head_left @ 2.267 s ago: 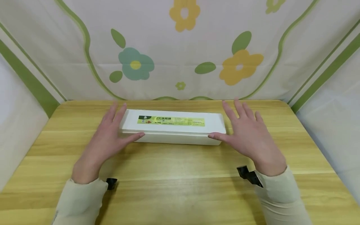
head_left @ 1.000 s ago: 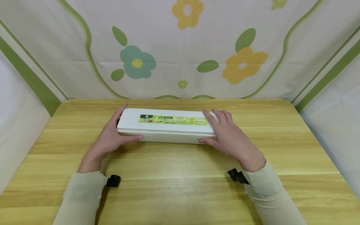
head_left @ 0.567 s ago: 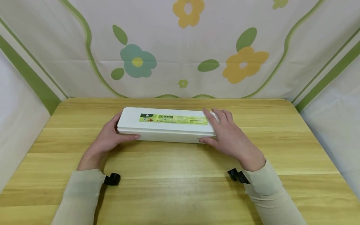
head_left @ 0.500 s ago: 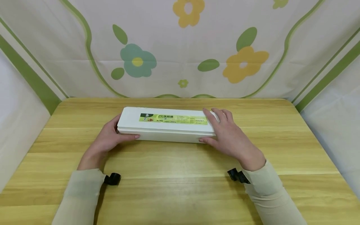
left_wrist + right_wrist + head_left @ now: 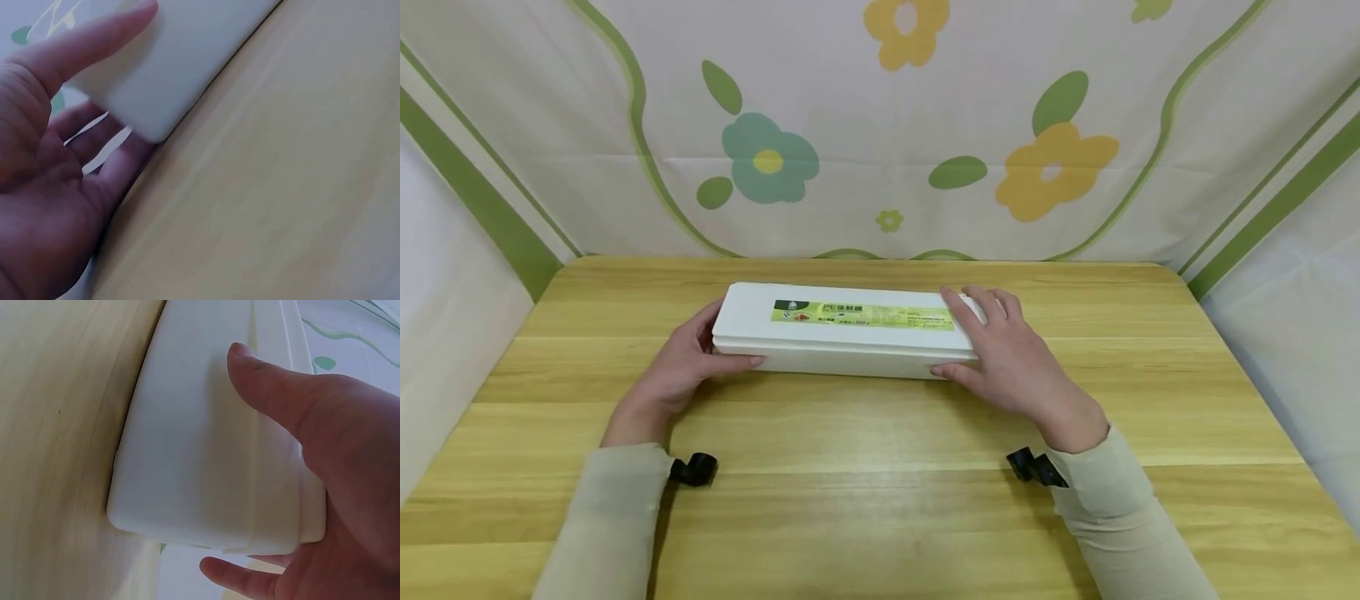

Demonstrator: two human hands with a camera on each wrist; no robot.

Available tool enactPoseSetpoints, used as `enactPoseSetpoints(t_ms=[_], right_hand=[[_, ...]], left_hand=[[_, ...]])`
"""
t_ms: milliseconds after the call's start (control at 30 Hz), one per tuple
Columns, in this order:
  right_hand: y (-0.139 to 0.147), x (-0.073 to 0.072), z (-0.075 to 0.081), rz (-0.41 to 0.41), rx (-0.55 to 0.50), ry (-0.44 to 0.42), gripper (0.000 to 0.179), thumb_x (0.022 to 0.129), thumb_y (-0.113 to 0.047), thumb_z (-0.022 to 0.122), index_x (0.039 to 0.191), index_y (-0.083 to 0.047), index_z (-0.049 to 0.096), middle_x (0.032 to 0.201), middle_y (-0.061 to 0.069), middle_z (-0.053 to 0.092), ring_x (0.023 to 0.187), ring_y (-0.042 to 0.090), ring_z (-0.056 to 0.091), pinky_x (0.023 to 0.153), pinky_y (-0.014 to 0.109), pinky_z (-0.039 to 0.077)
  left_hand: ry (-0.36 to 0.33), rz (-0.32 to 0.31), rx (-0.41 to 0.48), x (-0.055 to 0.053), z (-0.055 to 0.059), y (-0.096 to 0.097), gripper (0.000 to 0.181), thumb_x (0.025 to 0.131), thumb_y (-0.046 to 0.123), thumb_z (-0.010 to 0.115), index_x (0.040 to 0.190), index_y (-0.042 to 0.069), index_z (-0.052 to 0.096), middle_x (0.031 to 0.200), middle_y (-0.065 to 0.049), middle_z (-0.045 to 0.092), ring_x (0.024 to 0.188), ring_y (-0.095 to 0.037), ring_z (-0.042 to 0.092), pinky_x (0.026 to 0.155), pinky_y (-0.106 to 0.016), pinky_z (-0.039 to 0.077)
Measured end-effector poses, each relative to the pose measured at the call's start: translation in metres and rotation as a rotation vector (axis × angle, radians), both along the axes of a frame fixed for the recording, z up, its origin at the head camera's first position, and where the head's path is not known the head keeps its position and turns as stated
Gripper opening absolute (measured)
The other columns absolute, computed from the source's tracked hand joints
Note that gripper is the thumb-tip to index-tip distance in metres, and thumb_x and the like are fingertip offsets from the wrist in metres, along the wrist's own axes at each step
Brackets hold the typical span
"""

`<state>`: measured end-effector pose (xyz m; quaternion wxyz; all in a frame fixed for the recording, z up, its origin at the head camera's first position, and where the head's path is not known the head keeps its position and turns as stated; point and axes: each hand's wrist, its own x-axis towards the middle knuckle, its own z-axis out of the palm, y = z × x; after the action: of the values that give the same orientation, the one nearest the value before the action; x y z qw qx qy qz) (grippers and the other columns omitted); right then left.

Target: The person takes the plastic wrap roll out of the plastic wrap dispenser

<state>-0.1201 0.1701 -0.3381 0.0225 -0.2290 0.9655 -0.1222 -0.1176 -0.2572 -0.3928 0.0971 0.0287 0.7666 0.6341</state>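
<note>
A long white cling film box (image 5: 842, 360) with a lid and a green-yellow label (image 5: 865, 316) lies crosswise near the back of the wooden table. At its left end, my left hand (image 5: 673, 367) grips the box, thumb along the front face. In the left wrist view, the fingers (image 5: 125, 156) of that hand reach round and beneath the box's lower corner. My right hand (image 5: 1015, 358) holds the right end from above, with fingers over the lid and thumb on the front. The right wrist view shows that thumb (image 5: 269, 381) lying against the white side.
The wooden tabletop (image 5: 865, 500) extends in front of the box. Behind it hangs a white curtain (image 5: 865, 108) with printed flowers, and cloth walls stand at both sides. A black wrist mount (image 5: 695, 469) sticks out from each beige sleeve.
Both hands, at first spread beside the box, have come in onto its ends. Since then my left hand has slid slightly left and its fingers have gone from behind the box to beneath its end.
</note>
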Motion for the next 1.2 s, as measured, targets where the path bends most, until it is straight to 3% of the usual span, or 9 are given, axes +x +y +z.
enactPoseSetpoints(t_ms=[167,633,767,933,1067,1200], right_hand=[[0.002,-0.001,-0.001,0.006,-0.016,-0.001,0.101,0.097,-0.054,0.077,0.174,-0.022,0.02,0.173,0.02,0.029,0.159,0.047,0.022,0.101,0.068,0.054],[0.003,-0.003,-0.001,0.003,-0.05,-0.034,0.101,0.097,-0.053,0.078,0.174,-0.024,0.019,0.174,0.018,0.026,0.16,0.044,0.019,0.104,0.068,0.052],[0.001,-0.003,0.0,-0.006,-0.028,-0.001,0.104,0.094,-0.056,0.08,0.173,-0.023,0.022,0.171,0.019,0.032,0.158,0.045,0.025,0.113,0.069,0.045],[-0.012,-0.004,0.001,-0.051,0.044,0.079,0.11,0.085,-0.07,0.082,0.168,-0.018,0.033,0.162,0.022,0.044,0.154,0.05,0.033,0.124,0.072,0.027],[-0.031,-0.006,0.002,-0.073,0.113,0.1,0.116,0.082,-0.081,0.076,0.17,-0.022,0.029,0.165,0.022,0.042,0.157,0.05,0.031,0.125,0.078,0.018],[-0.056,-0.008,0.001,-0.031,0.155,0.131,0.115,0.083,-0.086,0.069,0.172,-0.03,0.024,0.17,0.016,0.039,0.158,0.046,0.033,0.125,0.078,0.018]], left_hand=[[-0.027,-0.019,0.031,-0.001,0.003,-0.007,0.099,0.087,0.0,0.087,0.17,0.021,0.035,0.157,0.006,0.052,0.143,-0.01,0.042,0.107,-0.011,0.041],[-0.034,-0.056,0.06,-0.003,0.0,-0.013,0.1,0.09,-0.003,0.084,0.172,0.019,0.03,0.166,-0.002,0.043,0.147,-0.011,0.039,0.108,-0.011,0.04],[-0.034,-0.052,0.044,-0.003,0.001,-0.012,0.099,0.09,-0.001,0.084,0.171,0.021,0.032,0.166,-0.002,0.044,0.148,-0.012,0.037,0.108,-0.011,0.04],[-0.034,-0.048,0.039,-0.004,0.001,-0.01,0.099,0.09,0.0,0.085,0.171,0.021,0.032,0.166,-0.002,0.044,0.149,-0.013,0.036,0.108,-0.011,0.039],[-0.034,-0.046,0.035,-0.004,0.0,-0.01,0.098,0.09,0.0,0.085,0.171,0.021,0.033,0.165,-0.002,0.044,0.148,-0.013,0.037,0.108,-0.012,0.04],[-0.032,-0.04,0.027,-0.003,0.0,-0.01,0.099,0.089,0.0,0.085,0.171,0.021,0.033,0.165,-0.001,0.044,0.148,-0.013,0.035,0.108,-0.011,0.039]])
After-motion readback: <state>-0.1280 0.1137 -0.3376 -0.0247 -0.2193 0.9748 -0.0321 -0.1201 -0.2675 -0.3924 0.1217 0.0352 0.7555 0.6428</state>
